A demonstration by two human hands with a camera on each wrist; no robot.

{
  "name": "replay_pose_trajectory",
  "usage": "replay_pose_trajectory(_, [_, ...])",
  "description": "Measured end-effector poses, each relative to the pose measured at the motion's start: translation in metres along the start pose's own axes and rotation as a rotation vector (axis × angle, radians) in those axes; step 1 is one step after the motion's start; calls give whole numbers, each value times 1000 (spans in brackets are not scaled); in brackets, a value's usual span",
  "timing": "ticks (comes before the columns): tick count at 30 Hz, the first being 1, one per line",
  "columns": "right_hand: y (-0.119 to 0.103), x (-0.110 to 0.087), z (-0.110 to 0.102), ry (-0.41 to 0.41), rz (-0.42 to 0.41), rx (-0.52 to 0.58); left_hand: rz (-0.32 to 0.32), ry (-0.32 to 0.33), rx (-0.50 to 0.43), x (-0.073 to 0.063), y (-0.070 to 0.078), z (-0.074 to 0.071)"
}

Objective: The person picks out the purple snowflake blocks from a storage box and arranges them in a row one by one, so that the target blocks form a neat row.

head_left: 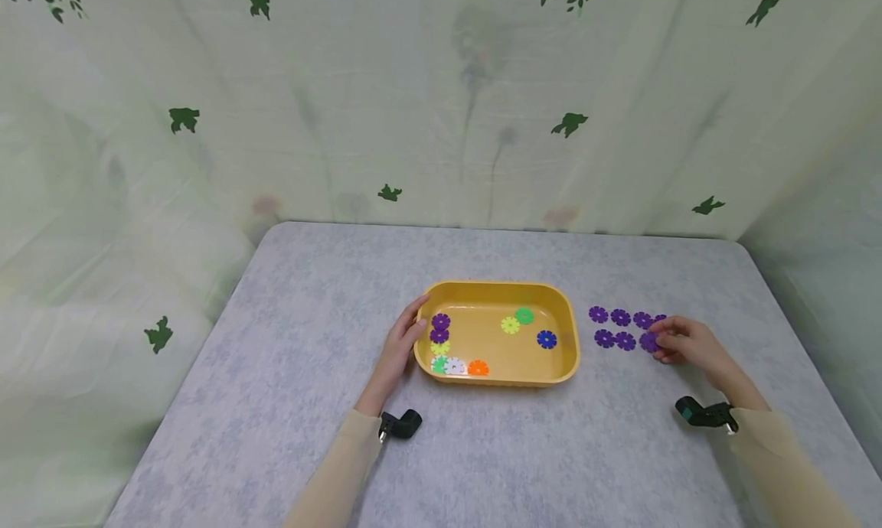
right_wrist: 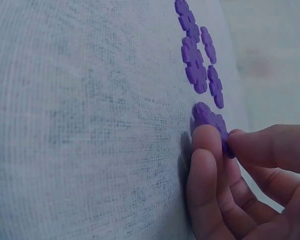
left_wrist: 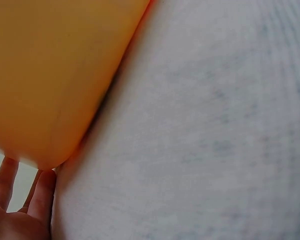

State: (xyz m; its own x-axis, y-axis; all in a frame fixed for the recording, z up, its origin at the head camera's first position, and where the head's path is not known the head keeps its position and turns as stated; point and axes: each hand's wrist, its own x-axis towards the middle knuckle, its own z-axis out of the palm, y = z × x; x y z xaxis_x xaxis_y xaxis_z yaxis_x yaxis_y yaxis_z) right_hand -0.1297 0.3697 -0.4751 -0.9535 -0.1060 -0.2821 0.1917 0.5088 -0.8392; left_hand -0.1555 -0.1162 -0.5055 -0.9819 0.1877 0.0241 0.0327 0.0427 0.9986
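Note:
A yellow plastic tray (head_left: 496,375) stands on the table with several flower-shaped snap discs inside. My left hand (head_left: 396,352) rests against the tray's left end, its fingers and thumb at the rim. In the left wrist view, straight fingers (left_wrist: 41,197) touch the tray's outer wall (left_wrist: 50,80). Right of the tray, my right hand (head_left: 692,348) pinches a purple flower-shaped disc (head_left: 648,342) between thumb and fingers. That disc (right_wrist: 208,117) is tilted close to the table in the right wrist view. Beside it lie more purple discs (head_left: 625,340) in two rows.
Inside the tray, purple, yellow, green and white discs line the left side, with an orange disc (head_left: 478,368) near the front wall. A blue disc (head_left: 547,339), a yellow disc (head_left: 510,325) and a green disc (head_left: 524,316) lie farther right. A curtain (head_left: 427,130) hangs behind the table.

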Motion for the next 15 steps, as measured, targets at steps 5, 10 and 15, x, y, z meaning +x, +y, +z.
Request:
replay_pose_trajectory(5, [-4,1,5,39,32,-71,9,-5,2,0,0,0])
replay_pose_trajectory(10, [-5,1,8,62,33,-117,13,-11,-11,0,1,0])
replay_pose_trajectory(15, [-17,1,5,84,-18,-104,14,-16,-28,-1,1,0])
